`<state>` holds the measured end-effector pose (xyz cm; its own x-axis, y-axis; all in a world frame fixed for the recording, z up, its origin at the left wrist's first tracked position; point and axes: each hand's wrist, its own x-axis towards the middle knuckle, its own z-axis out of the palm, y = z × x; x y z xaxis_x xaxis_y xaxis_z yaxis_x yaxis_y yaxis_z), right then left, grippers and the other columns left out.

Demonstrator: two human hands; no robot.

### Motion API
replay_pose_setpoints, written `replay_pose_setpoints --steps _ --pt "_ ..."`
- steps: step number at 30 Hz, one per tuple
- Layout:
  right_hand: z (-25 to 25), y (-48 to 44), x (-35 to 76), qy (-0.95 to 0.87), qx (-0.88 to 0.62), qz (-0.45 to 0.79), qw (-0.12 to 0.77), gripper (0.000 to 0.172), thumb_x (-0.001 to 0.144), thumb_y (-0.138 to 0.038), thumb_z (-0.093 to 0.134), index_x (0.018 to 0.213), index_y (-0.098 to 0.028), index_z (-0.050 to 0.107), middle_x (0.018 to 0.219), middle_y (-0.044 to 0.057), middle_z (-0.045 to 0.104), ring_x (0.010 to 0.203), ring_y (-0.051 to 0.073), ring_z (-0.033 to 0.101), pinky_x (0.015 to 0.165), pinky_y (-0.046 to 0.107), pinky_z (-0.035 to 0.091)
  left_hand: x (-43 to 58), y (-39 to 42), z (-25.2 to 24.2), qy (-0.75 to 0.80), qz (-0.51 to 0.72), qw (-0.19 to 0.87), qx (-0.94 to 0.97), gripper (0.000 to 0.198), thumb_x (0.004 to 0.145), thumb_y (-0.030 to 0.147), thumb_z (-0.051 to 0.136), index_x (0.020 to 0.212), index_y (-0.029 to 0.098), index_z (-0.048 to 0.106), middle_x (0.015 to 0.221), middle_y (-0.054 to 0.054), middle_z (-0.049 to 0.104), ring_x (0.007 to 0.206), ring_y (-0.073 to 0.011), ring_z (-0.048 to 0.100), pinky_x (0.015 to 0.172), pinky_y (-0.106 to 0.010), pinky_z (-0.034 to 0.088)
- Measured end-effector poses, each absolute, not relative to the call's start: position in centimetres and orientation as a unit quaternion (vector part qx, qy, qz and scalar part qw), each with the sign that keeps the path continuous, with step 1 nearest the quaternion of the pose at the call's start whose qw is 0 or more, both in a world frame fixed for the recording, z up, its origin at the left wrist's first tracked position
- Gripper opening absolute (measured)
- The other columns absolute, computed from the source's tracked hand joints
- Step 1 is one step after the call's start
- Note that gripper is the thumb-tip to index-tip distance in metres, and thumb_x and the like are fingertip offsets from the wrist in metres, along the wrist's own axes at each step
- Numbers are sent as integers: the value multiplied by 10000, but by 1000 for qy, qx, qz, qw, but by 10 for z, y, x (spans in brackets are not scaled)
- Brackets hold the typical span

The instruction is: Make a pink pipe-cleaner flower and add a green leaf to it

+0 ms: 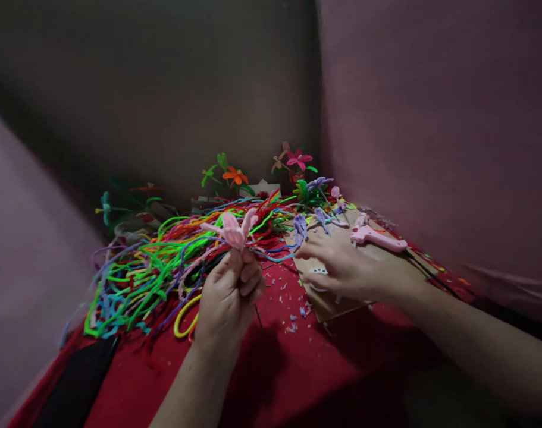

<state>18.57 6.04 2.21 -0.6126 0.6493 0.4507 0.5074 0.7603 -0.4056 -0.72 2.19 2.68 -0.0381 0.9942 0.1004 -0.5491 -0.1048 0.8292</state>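
Note:
My left hand (229, 297) is closed in a pinch around the stem of a pink pipe-cleaner flower (233, 229), held upright over the red tabletop (297, 368). My right hand (342, 267) lies palm down on a brown cardboard sheet (328, 306), fingers stretched toward a small purple pipe-cleaner piece (300, 227); it rests over a small white object (318, 271). Whether the right fingers grip anything I cannot make out. A pink glue gun (378, 238) lies just behind the right hand on the cardboard.
A big tangle of coloured pipe cleaners (163, 261) covers the table's left half. Finished flowers, orange (235, 176) and pink (298, 159), stand at the back by the wall. Small scraps (293, 309) litter the red cloth. A black object (81, 383) lies at the front left.

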Motion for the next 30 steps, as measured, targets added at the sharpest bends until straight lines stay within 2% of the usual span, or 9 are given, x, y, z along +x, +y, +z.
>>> replay_pose_setpoints --steps 3,7,11,14,16,20,24,27,30 --pt "-4 66 192 -914 -358 42 188 346 709 -244 659 1032 -153 574 995 131 567 906 264 506 777 405 422 -9 26 24 308 648 598 358 183 798 279 598 702 135 540 521 71 326 389 -24 238 337 -126 221" --pt "-13 65 195 -910 -385 46 146 287 739 -161 586 1021 -110 570 938 140 577 853 258 526 733 392 435 -8 26 22 306 645 606 349 189 768 281 634 698 134 539 518 73 344 381 -18 261 330 -117 231" --pt "8 62 196 -878 -388 172 223 418 785 -206 552 1189 -137 467 953 101 571 844 201 539 716 340 454 -6 27 22 349 648 599 315 236 703 320 692 698 142 537 533 53 457 397 -32 382 340 -125 299" --pt "24 63 188 -838 -347 303 292 432 777 -199 549 1190 -147 432 876 55 560 774 149 541 665 288 467 -4 28 21 377 651 583 307 235 657 291 724 708 134 557 675 -7 610 452 -60 491 340 -145 347" --pt "30 66 178 -818 -310 358 326 442 760 -204 557 1173 -132 417 841 39 539 747 134 531 650 277 468 -3 29 20 367 654 581 317 212 650 258 724 716 125 574 777 -36 655 458 -64 510 313 -151 341" --pt "31 73 158 -829 -281 335 348 479 727 -183 565 1175 -114 413 865 45 520 769 133 513 682 289 464 -6 32 20 354 663 584 307 196 664 261 716 688 111 592 810 -55 681 460 -74 550 299 -151 364" --pt "28 79 147 -844 -279 289 356 503 699 -144 572 1180 -111 428 959 81 535 836 156 512 724 309 461 -12 33 20 366 668 578 293 180 688 252 700 672 107 594 797 -83 696 525 -129 630 320 -158 415" --pt "27 81 144 -840 -266 304 363 526 686 -107 562 1191 -119 415 1009 90 545 836 150 524 731 307 461 -11 34 19 374 668 575 288 151 693 222 696 682 101 605 730 -82 693 550 -154 654 372 -170 468" --pt "30 82 143 -834 -249 342 355 501 701 -105 550 1185 -130 422 1012 78 553 767 126 530 673 286 462 -8 35 18 355 685 569 284 143 689 208 702 682 91 621 658 -63 676 552 -151 654 442 -184 513"
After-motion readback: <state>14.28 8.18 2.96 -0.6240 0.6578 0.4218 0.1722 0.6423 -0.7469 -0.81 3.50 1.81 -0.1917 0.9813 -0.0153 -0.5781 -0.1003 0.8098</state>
